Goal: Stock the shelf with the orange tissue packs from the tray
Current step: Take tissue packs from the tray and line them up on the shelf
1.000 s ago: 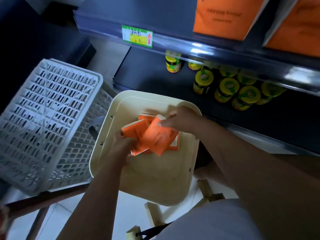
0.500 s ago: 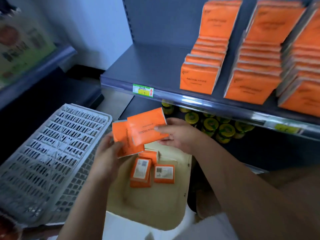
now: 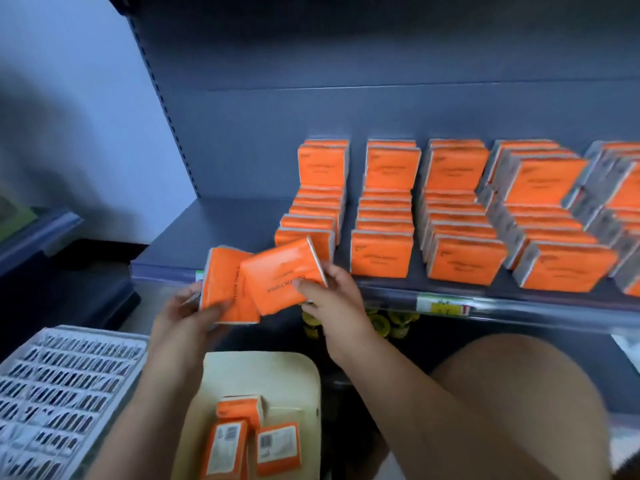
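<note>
Packs higher: left upright, right crosswise.

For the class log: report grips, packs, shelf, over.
Left grip holds one orange pack, right grip a second pack. Both short of the shelf. Three packs in tray. Nothing blocks.

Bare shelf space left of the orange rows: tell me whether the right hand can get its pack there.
Probably yes. The right hand holds its pack at the front edge of the shelf, and nothing stands on that bare stretch.
</note>
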Tool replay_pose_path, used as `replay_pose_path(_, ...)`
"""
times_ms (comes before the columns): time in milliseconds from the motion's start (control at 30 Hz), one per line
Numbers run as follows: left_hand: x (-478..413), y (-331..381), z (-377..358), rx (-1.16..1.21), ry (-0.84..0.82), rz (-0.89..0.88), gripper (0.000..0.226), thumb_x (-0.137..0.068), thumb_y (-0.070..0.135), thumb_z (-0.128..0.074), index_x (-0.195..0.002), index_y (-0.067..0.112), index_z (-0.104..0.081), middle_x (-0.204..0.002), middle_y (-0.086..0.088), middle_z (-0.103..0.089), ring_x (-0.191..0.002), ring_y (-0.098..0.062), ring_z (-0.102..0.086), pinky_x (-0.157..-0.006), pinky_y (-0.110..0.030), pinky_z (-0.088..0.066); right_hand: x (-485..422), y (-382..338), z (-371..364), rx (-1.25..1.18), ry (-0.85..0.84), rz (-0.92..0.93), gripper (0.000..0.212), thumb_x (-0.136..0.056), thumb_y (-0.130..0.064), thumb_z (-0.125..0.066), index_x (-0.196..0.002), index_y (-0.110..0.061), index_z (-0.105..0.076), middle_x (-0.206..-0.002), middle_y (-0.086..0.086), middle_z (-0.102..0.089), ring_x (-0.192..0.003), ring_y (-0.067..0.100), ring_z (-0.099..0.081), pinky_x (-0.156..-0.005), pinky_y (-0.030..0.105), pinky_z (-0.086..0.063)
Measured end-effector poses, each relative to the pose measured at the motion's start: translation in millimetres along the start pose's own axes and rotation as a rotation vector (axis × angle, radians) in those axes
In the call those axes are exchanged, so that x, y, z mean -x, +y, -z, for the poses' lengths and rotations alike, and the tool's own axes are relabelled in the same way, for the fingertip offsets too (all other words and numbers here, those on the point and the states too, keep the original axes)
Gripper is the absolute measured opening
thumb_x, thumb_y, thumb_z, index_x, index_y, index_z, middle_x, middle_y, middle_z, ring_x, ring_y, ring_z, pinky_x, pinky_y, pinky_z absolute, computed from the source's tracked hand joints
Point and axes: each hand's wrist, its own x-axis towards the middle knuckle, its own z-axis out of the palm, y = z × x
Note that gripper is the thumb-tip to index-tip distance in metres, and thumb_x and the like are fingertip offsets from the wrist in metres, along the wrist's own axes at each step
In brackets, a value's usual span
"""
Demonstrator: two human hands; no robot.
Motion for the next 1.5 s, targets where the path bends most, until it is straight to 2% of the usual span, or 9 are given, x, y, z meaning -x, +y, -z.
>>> replay_pose_path(233,0,42,-74,0.047,-0.060,-0.095,0.033,-0.090,-0.007,-0.066,-0.117,0.013,-0.071,-0.108,-0.007,-0.076,-0.089,-0.017,-0.074,-0.082,-0.035,-0.057,10,-28,11,-0.247,0.245,0.098,0.043,-0.086,-0.007,-0.081,-0.121,-0.027,-0.065,-0.106,-0.004,-0.077,-0.097,0.014,-0.073,-0.093,0.036,-0.059)
replay_pose_path(367,6,50,-110,0.017,-0.093,-0.192,0.034,-0.091,-0.004,-0.061,-0.111,0.019,-0.075,-0.113,-0.009,-0.077,-0.105,-0.031,-0.074,-0.090,-0.047,-0.060,14,-50,33,-0.323,0.366,0.197,0.059,-0.089,-0.008,-0.078,-0.136,-0.026,-0.046,-0.116,-0.005,-0.071,-0.101,0.011,-0.070,-0.091,0.033,-0.057)
replay_pose_path(700,13,72,-205,0.037,-0.263,-0.274,0.031,-0.095,-0.001,-0.064,-0.122,0.011,-0.073,-0.103,-0.006,-0.075,-0.085,-0.018,-0.069,-0.081,-0.041,-0.056,29,-127,99,-0.286,0.314,0.317,0.017,-0.094,-0.012,-0.074,-0.108,-0.017,-0.068,-0.106,0.001,-0.077,-0.103,0.021,-0.074,-0.084,0.034,-0.060)
replay_pose_path(800,7,74,-237,0.140,-0.211,-0.221,0.033,-0.094,-0.001,-0.067,-0.126,0.004,-0.068,-0.099,-0.011,-0.063,-0.078,-0.016,-0.066,-0.070,-0.029,-0.055,27,-139,127,-0.169,0.383,0.382,0.026,-0.091,-0.004,-0.074,-0.111,-0.019,-0.066,-0.106,0.004,-0.077,-0.102,0.021,-0.074,-0.094,0.044,-0.060)
replay_pose_path(933,-1,70,-288,0.216,-0.156,-0.200,0.032,-0.083,0.010,-0.075,-0.114,0.015,-0.073,-0.098,-0.009,-0.065,-0.083,-0.019,-0.066,-0.081,-0.044,-0.054,19,-148,179,-0.028,0.331,0.442,0.032,-0.092,0.001,-0.070,-0.114,-0.023,-0.072,-0.108,0.006,-0.077,-0.105,0.024,-0.073,-0.097,0.046,-0.057)
replay_pose_path(1133,-5,62,-348,0.232,-0.150,-0.420,0.033,-0.088,0.001,-0.074,-0.110,0.024,-0.068,-0.088,0.006,-0.049,-0.077,-0.001,-0.053,-0.079,-0.017,-0.046,-15,-181,223,0.034,0.380,0.475,0.063,-0.086,-0.005,-0.081,-0.140,-0.025,-0.055,-0.099,-0.002,-0.072,-0.077,0.013,-0.069,-0.059,0.024,-0.055)
replay_pose_path(1267,-36,74,-383,0.477,0.053,-0.345,0.036,-0.087,-0.002,-0.073,-0.115,0.017,-0.062,-0.089,0.005,-0.049,-0.086,-0.010,-0.055,-0.085,-0.021,-0.050,-35,-205,220,0.243,0.418,0.598,0.061,-0.084,-0.005,-0.083,-0.133,-0.029,-0.058,-0.107,-0.003,-0.073,-0.094,0.009,-0.073,-0.083,0.039,-0.063)
replay_pose_path(1400,-55,67,-387,0.622,0.120,-0.267,0.043,-0.082,0.002,-0.079,-0.117,0.020,-0.062,-0.091,0.005,-0.057,-0.090,-0.013,-0.062,-0.102,-0.031,-0.052,-43,-205,219,0.601,0.376,0.754,0.048,-0.086,-0.010,-0.080,-0.124,-0.033,-0.063,-0.107,-0.020,-0.071,-0.097,-0.009,-0.064,-0.083,0.011,-0.052)
replay_pose_path(1500,-68,61,-373,0.620,0.089,-0.260,0.048,-0.072,0.013,-0.085,-0.114,0.023,-0.064,-0.104,0.006,-0.071,-0.116,-0.026,-0.071,-0.109,-0.060,-0.049,-68,-206,222,1.030,0.384,0.999,0.052,-0.079,-0.008,-0.082,-0.128,-0.018,-0.069,-0.115,-0.003,-0.072,-0.106,0.009,-0.059,-0.095,0.017,-0.041)
